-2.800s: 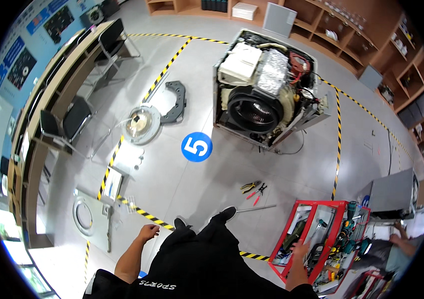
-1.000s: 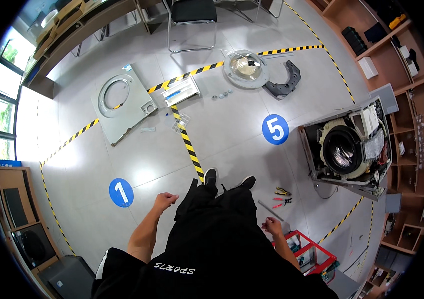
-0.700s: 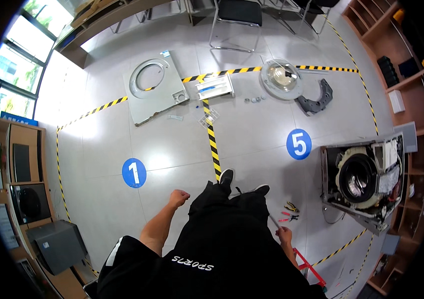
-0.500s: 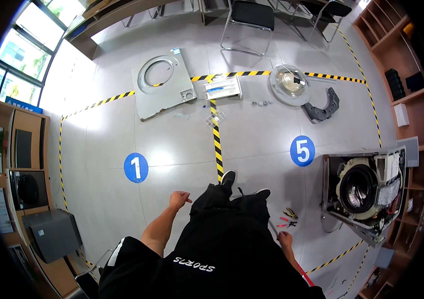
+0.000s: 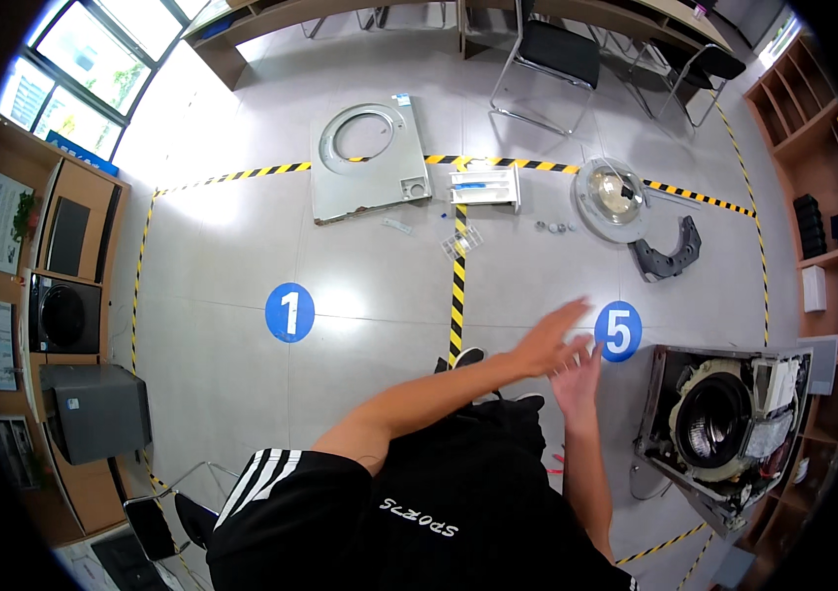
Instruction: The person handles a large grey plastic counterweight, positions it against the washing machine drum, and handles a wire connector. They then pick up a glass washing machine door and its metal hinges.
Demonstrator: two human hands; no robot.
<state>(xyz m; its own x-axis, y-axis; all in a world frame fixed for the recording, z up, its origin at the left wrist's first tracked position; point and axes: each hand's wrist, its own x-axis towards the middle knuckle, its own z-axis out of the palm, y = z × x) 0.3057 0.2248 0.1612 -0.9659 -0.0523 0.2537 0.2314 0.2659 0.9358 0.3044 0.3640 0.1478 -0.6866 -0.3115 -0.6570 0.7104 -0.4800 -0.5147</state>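
My left hand (image 5: 547,343) reaches across to the right in front of my body, its fingers stretched out and apart. Close beside it my right hand (image 5: 577,384) is raised, fingers up and spread. The hands overlap in view, so I cannot tell whether they touch. Nothing shows in either hand. To their right stands a washing machine (image 5: 647,394) without its front panel, its drum (image 5: 712,422) and inner parts exposed. Low beside my right forearm a bit of a red-handled tool (image 5: 557,463) shows, mostly hidden by the arm.
On the floor ahead lie a grey front panel (image 5: 370,187), a white detergent drawer (image 5: 485,187), a round door (image 5: 608,200), a dark curved counterweight (image 5: 670,258) and a clear plastic piece (image 5: 461,242). A chair (image 5: 549,57) stands beyond; shelves (image 5: 801,118) line the right.
Both hands have risen from my sides and come together in front of me, the left swinging right. The view has shifted, and the tools on the floor are now mostly covered by my right arm.
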